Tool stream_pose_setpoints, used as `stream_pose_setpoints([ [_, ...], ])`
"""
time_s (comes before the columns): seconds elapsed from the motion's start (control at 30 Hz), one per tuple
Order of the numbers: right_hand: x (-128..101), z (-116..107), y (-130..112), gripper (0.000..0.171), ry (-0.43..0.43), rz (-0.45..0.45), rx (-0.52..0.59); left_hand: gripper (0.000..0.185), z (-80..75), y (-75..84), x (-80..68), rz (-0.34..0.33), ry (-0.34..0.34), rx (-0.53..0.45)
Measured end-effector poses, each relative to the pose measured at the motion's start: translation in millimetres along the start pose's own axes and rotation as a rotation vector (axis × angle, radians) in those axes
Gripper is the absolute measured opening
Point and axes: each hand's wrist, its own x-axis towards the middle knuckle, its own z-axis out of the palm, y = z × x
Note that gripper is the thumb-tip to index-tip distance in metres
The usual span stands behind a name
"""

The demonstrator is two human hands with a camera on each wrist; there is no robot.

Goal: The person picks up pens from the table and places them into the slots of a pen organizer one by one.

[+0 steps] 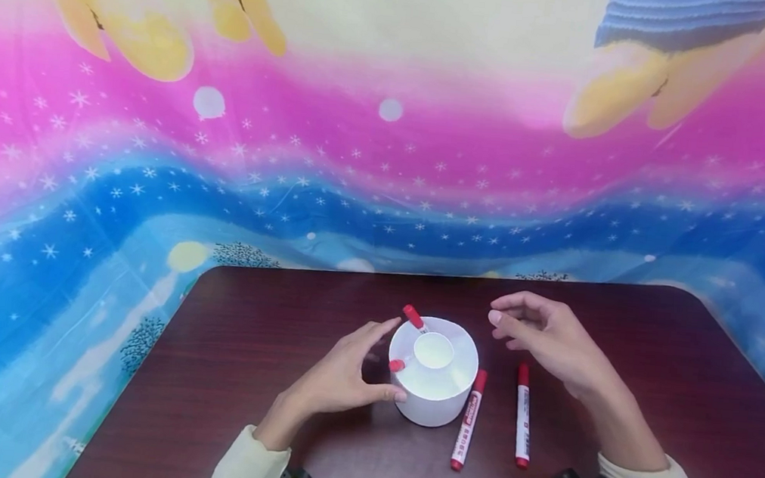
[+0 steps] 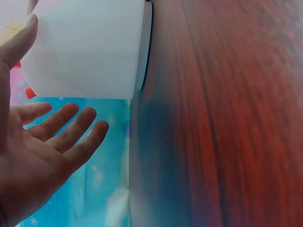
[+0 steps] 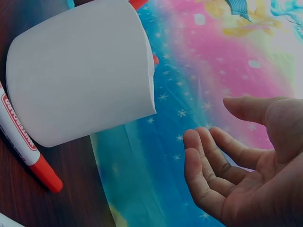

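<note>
A white round container [image 1: 432, 410] with a smaller cup-like ring [image 1: 433, 350] in its middle stands on the table. Two red-capped markers lean inside it, one cap [image 1: 413, 316] at the back and another cap [image 1: 396, 365] at the left. My left hand [image 1: 346, 372] is spread beside its left side, thumb near the front wall; whether the thumb touches is unclear. In the left wrist view the other fingers [image 2: 78, 135] are apart from the wall. My right hand [image 1: 554, 341], fingers loosely bent, hovers right of the container and holds nothing.
Two red-and-white whiteboard markers lie on the dark wooden table [image 1: 265, 335]: one marker [image 1: 468, 421] right beside the container, another marker [image 1: 523, 418] farther right. A colourful printed cloth [image 1: 390, 156] hangs behind the table's far edge.
</note>
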Motion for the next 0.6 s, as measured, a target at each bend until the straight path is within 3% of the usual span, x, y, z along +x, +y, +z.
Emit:
stream_pose_setpoints([
  [0.27, -2.4, -4.1, 1.9, 0.046, 0.001, 0.011, -0.02, 0.088, 1.2, 1.5, 1.8, 0.04, 0.002, 0.019],
  [0.6, -12.2, -12.0, 21.3, 0.046, 0.002, 0.057, -0.028, 0.098, -1.9, 0.9, -0.1, 0.004, -0.003, 0.017],
])
